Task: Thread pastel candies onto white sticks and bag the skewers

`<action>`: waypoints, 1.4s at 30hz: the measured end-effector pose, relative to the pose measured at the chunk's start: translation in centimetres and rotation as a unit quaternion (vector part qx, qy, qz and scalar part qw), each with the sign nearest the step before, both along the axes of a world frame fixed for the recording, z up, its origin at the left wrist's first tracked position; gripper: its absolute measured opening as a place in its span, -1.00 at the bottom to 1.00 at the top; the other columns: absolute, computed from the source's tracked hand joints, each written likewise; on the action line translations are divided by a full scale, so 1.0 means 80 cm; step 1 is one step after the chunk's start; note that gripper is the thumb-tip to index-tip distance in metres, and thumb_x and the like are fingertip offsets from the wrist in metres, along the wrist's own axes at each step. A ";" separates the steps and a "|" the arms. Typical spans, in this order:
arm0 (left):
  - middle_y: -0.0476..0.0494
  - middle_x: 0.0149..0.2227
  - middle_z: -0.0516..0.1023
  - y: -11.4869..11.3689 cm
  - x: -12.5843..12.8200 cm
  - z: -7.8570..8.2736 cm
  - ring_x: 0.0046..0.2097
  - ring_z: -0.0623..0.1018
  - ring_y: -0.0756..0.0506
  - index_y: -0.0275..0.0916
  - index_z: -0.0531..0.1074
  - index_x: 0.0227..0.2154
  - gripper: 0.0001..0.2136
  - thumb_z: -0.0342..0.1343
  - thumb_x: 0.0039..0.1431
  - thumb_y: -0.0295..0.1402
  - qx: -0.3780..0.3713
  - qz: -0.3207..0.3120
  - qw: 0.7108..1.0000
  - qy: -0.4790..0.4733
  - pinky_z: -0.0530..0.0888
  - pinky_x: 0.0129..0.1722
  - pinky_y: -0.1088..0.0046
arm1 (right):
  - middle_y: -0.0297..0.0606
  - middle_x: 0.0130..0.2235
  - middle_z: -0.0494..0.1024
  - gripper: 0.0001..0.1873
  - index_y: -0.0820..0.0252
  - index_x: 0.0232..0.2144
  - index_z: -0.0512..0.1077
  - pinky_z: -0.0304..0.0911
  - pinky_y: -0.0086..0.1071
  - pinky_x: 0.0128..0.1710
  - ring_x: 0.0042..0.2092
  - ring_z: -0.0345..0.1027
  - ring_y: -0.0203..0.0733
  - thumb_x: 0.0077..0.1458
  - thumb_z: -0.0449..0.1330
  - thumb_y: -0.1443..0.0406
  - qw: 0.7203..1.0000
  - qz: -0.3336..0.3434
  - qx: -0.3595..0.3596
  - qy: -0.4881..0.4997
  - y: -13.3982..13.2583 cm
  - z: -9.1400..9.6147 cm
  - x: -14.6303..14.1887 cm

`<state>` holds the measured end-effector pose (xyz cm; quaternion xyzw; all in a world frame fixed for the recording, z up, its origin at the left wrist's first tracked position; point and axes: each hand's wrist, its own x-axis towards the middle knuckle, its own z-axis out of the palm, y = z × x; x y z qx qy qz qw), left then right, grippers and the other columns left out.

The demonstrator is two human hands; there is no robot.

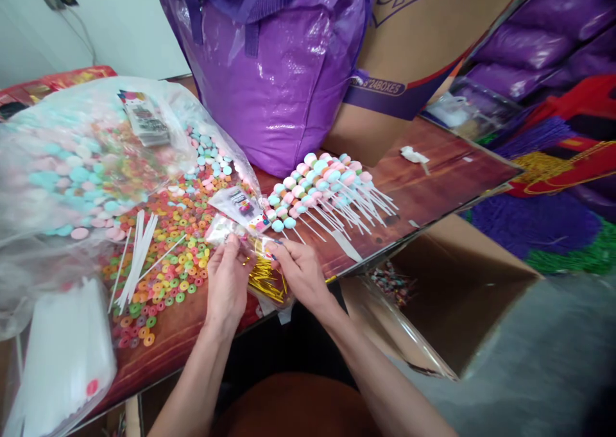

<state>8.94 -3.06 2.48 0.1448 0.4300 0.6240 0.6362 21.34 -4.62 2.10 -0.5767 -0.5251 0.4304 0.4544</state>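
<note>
My left hand (227, 283) and my right hand (299, 267) are close together at the table's near edge. Fingers of both are pinched on a small clear plastic bag (251, 243); its contents are blurred. Gold twist ties (267, 278) lie in a clear pack just below the fingers. Right behind the hands is a printed packet (240, 207). Candy skewers (320, 180), with pastel sweets on white sticks, are stacked beyond my right hand. Loose ring gummies (180, 251) spread over the table left of my left hand, with loose white sticks (137, 257) on them.
A large clear bag of pastel candies (72, 167) covers the left side, a pack of white sticks (67, 353) in front of it. A purple bag (269, 84) and a cardboard box (370, 103) stand behind. An open carton (462, 302) sits below the table's right edge.
</note>
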 end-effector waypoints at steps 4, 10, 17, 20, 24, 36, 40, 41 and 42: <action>0.09 -0.48 0.54 0.008 -0.005 -0.001 -0.46 0.45 0.14 -0.27 0.51 -0.52 -0.76 0.48 -0.21 -0.34 0.003 0.042 0.999 0.021 0.38 -0.40 0.61 | -0.42 -0.60 0.35 -0.50 0.17 -0.60 0.34 0.08 -0.45 -0.48 -0.50 0.25 -0.31 0.28 0.04 0.03 0.999 0.004 0.001 -0.032 0.010 -0.001 0.017; 0.12 -0.52 0.52 0.021 -0.016 -0.008 -0.46 0.47 0.13 -0.27 0.45 -0.56 -0.74 0.47 -0.17 -0.34 0.020 0.110 0.993 0.038 0.36 -0.41 0.61 | -0.27 -0.44 0.58 -0.68 0.16 -0.47 0.50 0.07 -0.41 -0.41 -0.40 0.39 -0.23 0.27 0.10 0.20 0.936 -0.056 -0.013 -0.348 0.037 -0.004 0.037; 0.05 -0.48 0.57 0.030 -0.020 -0.010 -0.40 0.55 0.06 -0.25 0.49 -0.47 -0.78 0.43 -0.08 -0.30 -0.005 0.125 0.992 0.012 0.49 -0.27 0.51 | 0.01 -0.30 0.65 -0.80 0.26 -0.31 0.58 0.07 -0.35 -0.43 -0.29 0.52 -0.05 0.21 0.15 0.33 0.830 0.048 -0.062 -0.553 0.067 -0.004 0.029; 0.02 -0.47 0.59 0.035 -0.022 -0.009 -0.38 0.58 0.04 -0.25 0.50 -0.46 -0.80 0.41 -0.04 -0.32 -0.020 0.126 0.992 -0.007 0.50 -0.26 0.50 | -0.02 -0.29 0.65 -0.76 0.26 -0.28 0.57 0.06 -0.34 -0.43 -0.30 0.50 -0.07 0.23 0.08 0.39 0.842 0.005 -0.032 -0.538 0.065 -0.008 0.030; 0.06 -0.51 0.56 0.041 -0.024 -0.008 -0.44 0.55 0.08 -0.27 0.47 -0.47 -0.78 0.41 -0.02 -0.32 -0.039 0.142 0.989 -0.027 0.45 -0.34 0.56 | -0.15 -0.35 0.61 -0.77 0.22 -0.33 0.55 0.04 -0.37 -0.41 -0.33 0.43 -0.16 0.23 0.08 0.37 0.878 -0.102 0.059 -0.463 0.045 -0.018 0.041; 0.06 -0.55 0.50 0.048 -0.021 -0.001 -0.48 0.51 0.09 -0.30 0.43 -0.49 -0.78 0.33 0.10 -0.30 -0.041 0.136 0.989 -0.043 0.44 -0.43 0.59 | -0.31 -0.37 0.55 -0.84 0.16 -0.34 0.50 0.27 -0.43 -0.30 -0.35 0.41 -0.28 0.24 0.13 0.38 0.961 -0.033 0.214 -0.175 -0.029 0.002 0.058; 0.04 -0.52 0.53 0.048 -0.024 -0.007 -0.45 0.54 0.05 -0.29 0.43 -0.49 -0.72 0.42 -0.05 -0.26 0.005 0.112 0.994 -0.014 0.47 -0.37 0.54 | -0.30 -0.38 0.55 -0.81 0.15 -0.34 0.53 0.25 -0.40 -0.29 -0.35 0.41 -0.26 0.26 0.12 0.36 0.954 0.006 0.193 -0.231 -0.033 0.004 0.071; 0.04 -0.51 0.54 0.048 -0.025 -0.008 -0.45 0.54 0.05 -0.28 0.43 -0.49 -0.70 0.44 -0.10 -0.24 0.022 0.107 0.994 -0.001 0.48 -0.36 0.53 | -0.30 -0.38 0.55 -0.81 0.15 -0.34 0.53 0.25 -0.40 -0.29 -0.35 0.41 -0.26 0.27 0.12 0.35 0.953 0.020 0.184 -0.238 -0.033 0.004 0.074; 0.05 -0.50 0.55 0.048 -0.025 -0.010 -0.44 0.54 0.05 -0.27 0.44 -0.48 -0.68 0.45 -0.14 -0.22 0.042 0.101 0.994 0.014 0.49 -0.35 0.52 | -0.30 -0.38 0.55 -0.80 0.14 -0.34 0.53 0.24 -0.40 -0.29 -0.35 0.41 -0.26 0.27 0.12 0.34 0.954 0.036 0.177 -0.239 -0.033 0.005 0.075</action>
